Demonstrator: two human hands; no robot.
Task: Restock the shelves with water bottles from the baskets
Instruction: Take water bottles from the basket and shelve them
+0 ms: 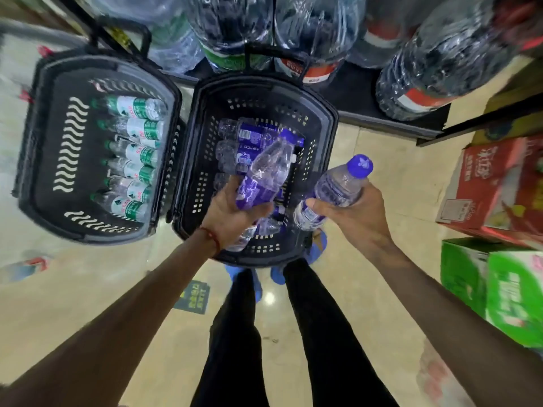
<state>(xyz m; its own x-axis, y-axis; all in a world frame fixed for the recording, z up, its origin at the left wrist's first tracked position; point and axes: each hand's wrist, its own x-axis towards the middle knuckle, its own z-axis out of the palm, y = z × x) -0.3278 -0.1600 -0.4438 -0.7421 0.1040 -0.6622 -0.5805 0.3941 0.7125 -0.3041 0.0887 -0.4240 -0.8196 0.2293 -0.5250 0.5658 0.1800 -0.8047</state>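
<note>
Bottles in left grip and right grip near basket, cartons beside

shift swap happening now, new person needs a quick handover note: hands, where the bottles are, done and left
Left hand grips a clear plastic purple-labelled bottle over the right black plastic basket; right hand grips a purple-capped clear bottle.
Several purple-labelled bottles lie in that basket; the left black basket holds a row of green-labelled bottles.
Done: two bottles picked. Left: shelve both, then empty the baskets.

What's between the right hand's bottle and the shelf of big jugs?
Just bare floor in the head view; nothing stands between that bottle and the shelf.
</note>
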